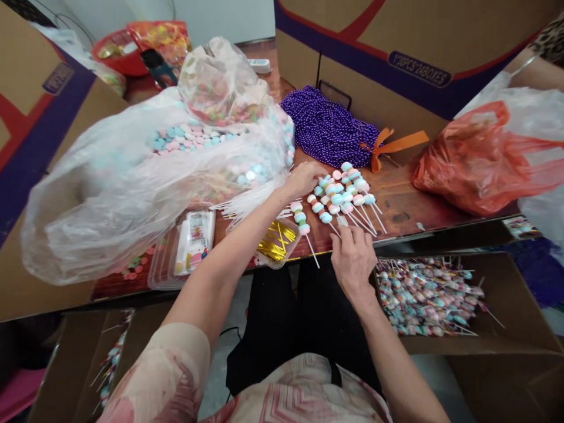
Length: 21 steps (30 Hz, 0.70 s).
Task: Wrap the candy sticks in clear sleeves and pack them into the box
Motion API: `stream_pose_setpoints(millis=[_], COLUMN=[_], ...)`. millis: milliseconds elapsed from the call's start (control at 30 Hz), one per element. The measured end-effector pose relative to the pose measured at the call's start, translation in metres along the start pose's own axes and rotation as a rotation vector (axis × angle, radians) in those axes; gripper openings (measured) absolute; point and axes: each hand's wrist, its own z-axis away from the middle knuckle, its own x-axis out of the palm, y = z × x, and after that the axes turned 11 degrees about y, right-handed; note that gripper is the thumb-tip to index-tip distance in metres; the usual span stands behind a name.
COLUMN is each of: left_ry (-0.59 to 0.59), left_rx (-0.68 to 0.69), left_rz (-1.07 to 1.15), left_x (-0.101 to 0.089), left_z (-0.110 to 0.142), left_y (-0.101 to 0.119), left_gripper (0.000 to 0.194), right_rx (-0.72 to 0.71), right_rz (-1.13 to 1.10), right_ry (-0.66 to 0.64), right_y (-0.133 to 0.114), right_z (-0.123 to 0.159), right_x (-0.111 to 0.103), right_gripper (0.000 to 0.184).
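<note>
My left hand rests on the table beside the heads of several candy skewers, pastel pink, blue and white pieces on thin sticks. Its fingers curl against the nearest candies; I cannot see if it grips one. My right hand is at the table's front edge, fingers pinched together on the lower ends of the skewer sticks. One more skewer lies apart to the left.
A big clear bag of loose pastel candies fills the left. Purple bead strings, an orange bag, gold twist ties, a clear tray and cardboard boxes surround. A box of wrapped skewers sits lower right.
</note>
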Motion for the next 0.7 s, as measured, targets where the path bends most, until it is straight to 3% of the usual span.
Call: stream_pose_setpoints(millis=[100,333,500,700], left_ry=[-0.025,-0.017,0.008,-0.019], left_rx=[-0.067,-0.273,-0.294,-0.284], left_rz=[-0.015,0.010,0.085,0.207], left_x=[0.002,-0.020,-0.024,-0.024], left_z=[-0.001,0.028,0.045,0.054], left_y=[-0.001,-0.009,-0.008,-0.001], left_gripper=[0.034,0.026,0.028,0.024], right_rx=[-0.021,0.037,0.098,0.127], right_rz=[0.017,-0.164,-0.319,-0.369], right_ry=[-0.058,-0.060,0.010,-0.006], right_y=[0.006,0.001,0.000,-0.005], right_z=[0.001,0.004,0.005,0.004], right_x=[0.013,0.027,0.025,0.027], right_gripper=[0.018,0.027,0.024,0.025])
